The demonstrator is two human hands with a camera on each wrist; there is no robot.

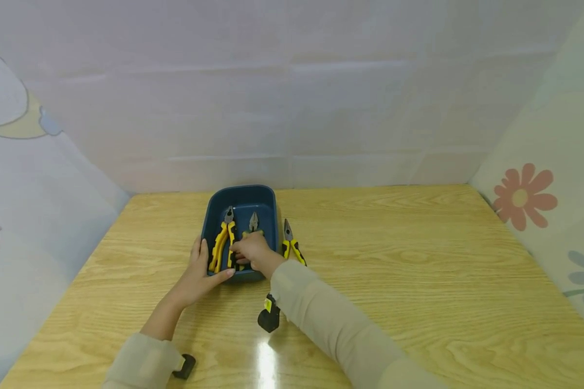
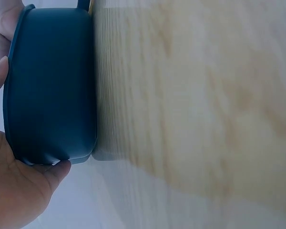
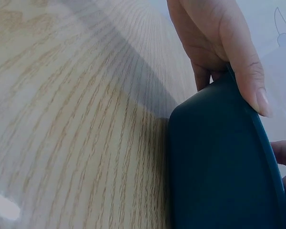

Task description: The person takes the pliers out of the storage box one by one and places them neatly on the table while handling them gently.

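A dark blue rectangular bin (image 1: 247, 277) rests on the wooden table. My left hand (image 1: 197, 278) grips its near left corner, thumb along the front rim; in the left wrist view that hand (image 2: 19, 186) wraps the bin's outer wall (image 2: 52, 86). Inside lie yellow-and-black combination pliers (image 1: 219, 248), jaws pointing away. Beside them is a second pair of pliers (image 1: 254, 220), its handles mostly hidden by my right hand (image 1: 253, 249), which reaches into the bin with curled fingers around them. The right wrist view shows only some right-hand fingers (image 3: 283, 153) beyond the bin's rim.
Long-nose pliers (image 1: 288, 232) with yellow-and-black handles lie on the table just right of the bin, close to my right forearm. A pale wall sheet (image 1: 370, 119) rises behind the table (image 1: 394, 259), with printed side panels at left and right.
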